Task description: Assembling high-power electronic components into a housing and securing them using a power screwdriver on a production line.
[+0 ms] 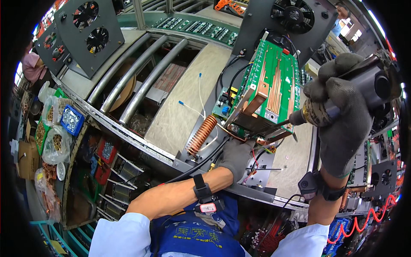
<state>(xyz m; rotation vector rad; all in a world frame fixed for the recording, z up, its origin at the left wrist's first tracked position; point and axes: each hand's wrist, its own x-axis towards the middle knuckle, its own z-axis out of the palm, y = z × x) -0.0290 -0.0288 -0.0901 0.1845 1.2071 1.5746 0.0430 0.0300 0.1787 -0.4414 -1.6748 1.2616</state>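
My right hand (344, 124), in a dark grey work glove, grips a black power screwdriver (374, 85). The driver's long bit points left, toward the lower front of a green circuit board assembly (276, 81) with copper strips and a metal heatsink underneath. Whether the bit touches a screw is hard to see. Below the assembly's front edge lies my gloved left hand (237, 158), its fingers hidden beneath the assembly. Left of that hand stands a copper coil (202, 135), with white wires (201, 100) beside it. Red and black wires run close to the left hand.
Metal rollers (141, 81) cross the bench at left. Behind the assembly rises a dark panel with fans (293, 17); another fan panel (90, 36) stands far left. Screw bins, including a blue one (72, 120), sit left of the bench. A red coiled hose (364, 222) hangs at right.
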